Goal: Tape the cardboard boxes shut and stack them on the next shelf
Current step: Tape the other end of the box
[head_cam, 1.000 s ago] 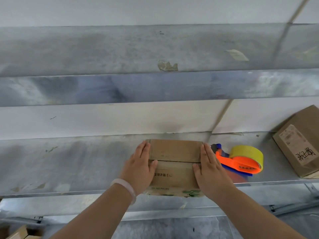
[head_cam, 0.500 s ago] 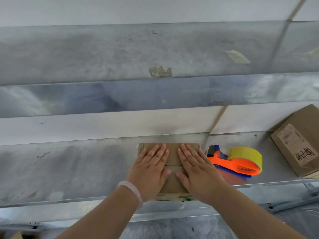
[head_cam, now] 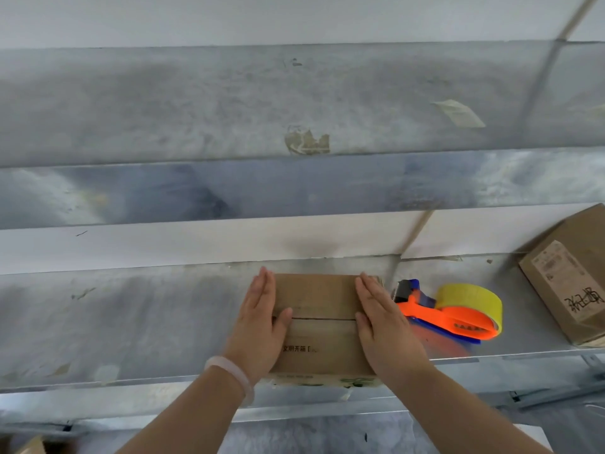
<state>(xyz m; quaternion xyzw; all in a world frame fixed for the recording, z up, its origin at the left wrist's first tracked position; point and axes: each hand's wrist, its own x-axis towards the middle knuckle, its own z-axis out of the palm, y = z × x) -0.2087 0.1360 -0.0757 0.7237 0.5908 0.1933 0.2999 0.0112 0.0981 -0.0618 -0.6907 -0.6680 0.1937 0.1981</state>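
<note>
Head view: box [head_cam: 316,319] sits on the metal shelf [head_cam: 131,322], near its front edge, flaps folded down. The centre seam shows bare between the hands. Left hand [head_cam: 260,326] lies flat on the box's left edge, fingers straight and together, thumb on the seam, gripping nothing. Right hand [head_cam: 383,326] lies the same way on the right edge, palm down and flat, nothing held. White bracelet [head_cam: 230,371] on the left wrist. Dispenser [head_cam: 448,314], orange with a yellow roll, lies on the shelf just right of the right hand. Second box [head_cam: 573,280] is at far right, tilted, label up.
</note>
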